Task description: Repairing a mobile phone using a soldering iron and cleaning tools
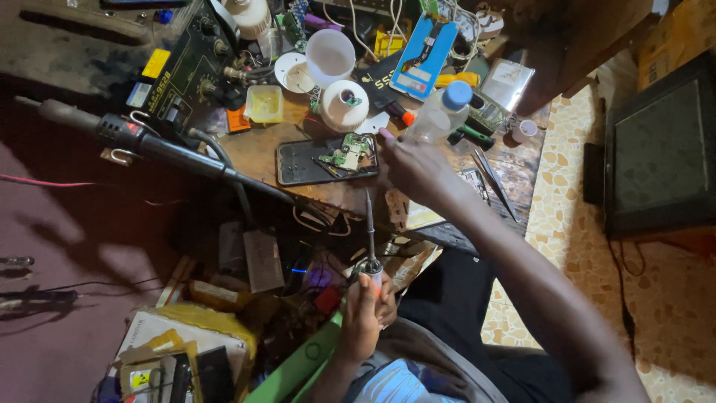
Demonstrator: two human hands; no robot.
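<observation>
Fingers of the left hand (367, 310) are curled tight around the handle of a soldering iron (370, 240), held low in front of the person's lap. The iron's long axis runs almost straight up the frame, slim tip pointing away from the body toward the workbench edge, just short of the phone. One iron, one grip, fully closed.

Up at the bench, the right hand (412, 166) reaches forward with fingers loosely extended, fingertips just beside a clear plastic bottle (440, 113) with a blue cap; whether they actually touch it, I cannot tell, and the hand holds nothing that shows. Just left of that hand lies one dark opened phone (322, 160), lying flat with its long axis across the frame, and a small green circuit board (344, 155) resting on its right end.

Moving outward: a blue rectangular blister package (425, 56) sits tilted at the back of the wooden workbench (257, 149), a yellow label (156, 63) marks the black soldering station (186, 71) on the left, and a small yellow square tub (264, 103) sits near it. One white cup (330, 56) lies tipped on its side, mouth facing the camera. One hot-air wand (134, 136) stretches diagonally across the left. Tweezers (488, 175) lie right of the wrist.
</observation>
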